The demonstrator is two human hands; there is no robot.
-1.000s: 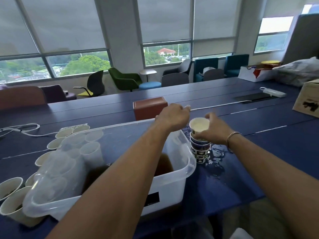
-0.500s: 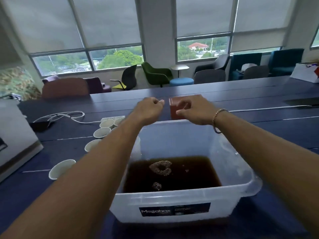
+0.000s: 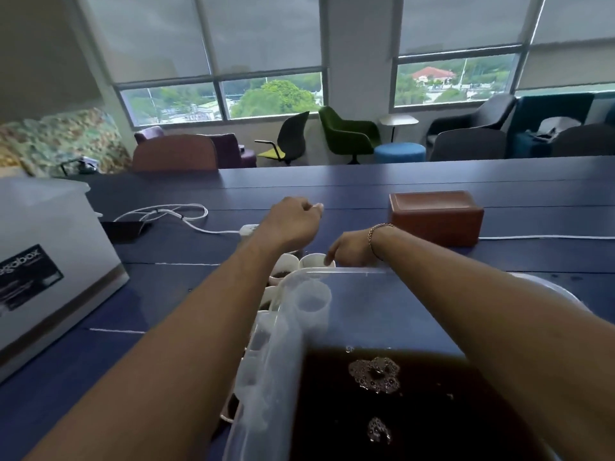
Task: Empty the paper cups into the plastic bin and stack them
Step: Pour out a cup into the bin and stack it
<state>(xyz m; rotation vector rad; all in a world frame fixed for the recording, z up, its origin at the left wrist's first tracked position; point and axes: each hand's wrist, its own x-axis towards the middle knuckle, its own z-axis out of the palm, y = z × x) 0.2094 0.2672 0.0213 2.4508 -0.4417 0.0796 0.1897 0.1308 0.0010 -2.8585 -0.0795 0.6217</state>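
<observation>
A clear plastic bin (image 3: 266, 377) holding dark brown liquid fills the lower right. Several white paper cups stand just beyond its far left corner and along its left wall, some seen through the plastic. One of them (image 3: 283, 269) holds dark liquid. My right hand (image 3: 349, 251) reaches over the bin's far rim, and its fingertips curl onto the rim of one paper cup (image 3: 312, 261). My left hand (image 3: 293, 224) hovers above the cups with its fingers curled, holding nothing. The stack of emptied cups is out of view.
A brown box (image 3: 436, 216) sits on the blue table (image 3: 166, 294) to the far right. A white power strip with its cable (image 3: 186, 214) and a black device (image 3: 124, 229) lie to the far left. A second Megabox bin (image 3: 50, 271) stands at the left edge.
The view has swung left, away from the cup stack. Both hands moved from above the bin's far rim to the cups at its far left corner, and the right hand dropped onto one.
</observation>
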